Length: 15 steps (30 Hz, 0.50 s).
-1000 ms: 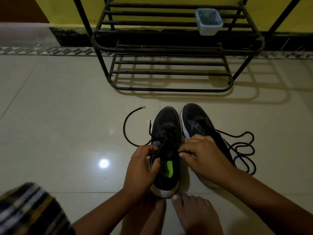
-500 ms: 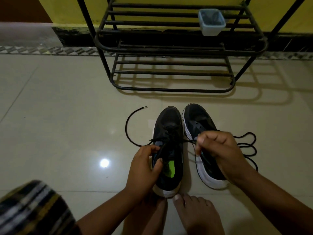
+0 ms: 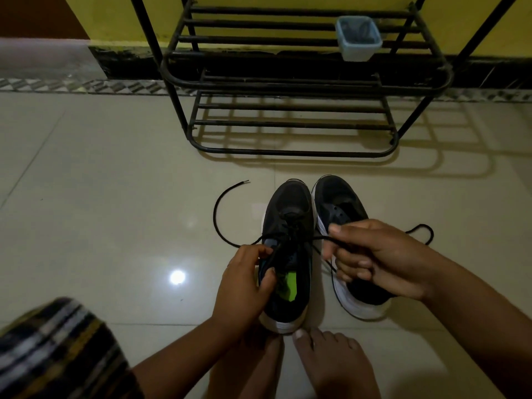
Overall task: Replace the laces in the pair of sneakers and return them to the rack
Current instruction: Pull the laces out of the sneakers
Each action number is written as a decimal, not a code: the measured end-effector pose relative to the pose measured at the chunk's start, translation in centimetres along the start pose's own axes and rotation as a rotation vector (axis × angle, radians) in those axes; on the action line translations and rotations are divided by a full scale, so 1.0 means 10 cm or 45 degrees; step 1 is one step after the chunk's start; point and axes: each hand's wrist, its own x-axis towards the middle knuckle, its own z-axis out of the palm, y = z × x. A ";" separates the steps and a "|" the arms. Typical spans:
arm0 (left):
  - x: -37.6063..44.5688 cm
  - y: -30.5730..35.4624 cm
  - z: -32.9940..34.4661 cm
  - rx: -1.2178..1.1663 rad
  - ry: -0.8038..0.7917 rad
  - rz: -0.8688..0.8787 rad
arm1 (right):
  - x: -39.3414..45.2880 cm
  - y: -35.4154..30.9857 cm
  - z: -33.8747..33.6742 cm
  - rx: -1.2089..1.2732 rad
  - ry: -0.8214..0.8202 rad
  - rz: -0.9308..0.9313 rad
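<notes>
Two black mesh sneakers with white soles stand side by side on glossy tile. The left hand (image 3: 244, 280) grips the collar of the left sneaker (image 3: 288, 254); the right hand (image 3: 374, 260), above the right sneaker (image 3: 345, 226), pinches a thin black lace (image 3: 319, 238), now drawn further right than before. Beyond both hands stands a black metal rack (image 3: 288, 82).

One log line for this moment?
left hand: holds left sneaker | right hand: pulling lace | right sneaker: unlaced
</notes>
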 end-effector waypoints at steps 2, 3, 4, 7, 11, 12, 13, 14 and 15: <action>0.00 0.00 0.00 -0.006 -0.006 -0.017 | 0.00 -0.03 0.01 -0.037 -0.042 0.094; 0.00 -0.01 0.00 -0.005 -0.004 -0.022 | 0.00 -0.02 0.02 -0.059 -0.030 0.091; 0.00 -0.01 0.00 -0.007 -0.001 -0.024 | -0.01 -0.02 0.02 -0.082 -0.017 0.057; 0.00 -0.03 0.01 -0.008 0.005 -0.014 | -0.05 -0.04 0.02 0.000 0.038 -0.156; 0.01 -0.02 0.02 -0.016 0.013 -0.005 | -0.08 -0.21 -0.09 0.251 0.278 -0.426; 0.01 -0.02 0.02 -0.016 0.018 0.000 | -0.07 -0.24 -0.14 0.205 0.379 -0.442; 0.01 -0.03 0.02 -0.016 0.019 0.003 | -0.05 -0.26 -0.19 0.083 0.492 -0.429; 0.00 -0.03 0.02 -0.018 0.022 0.006 | -0.02 -0.27 -0.23 -0.113 0.596 -0.394; 0.00 -0.03 0.02 -0.019 0.025 0.006 | 0.01 -0.26 -0.28 -0.377 0.703 -0.343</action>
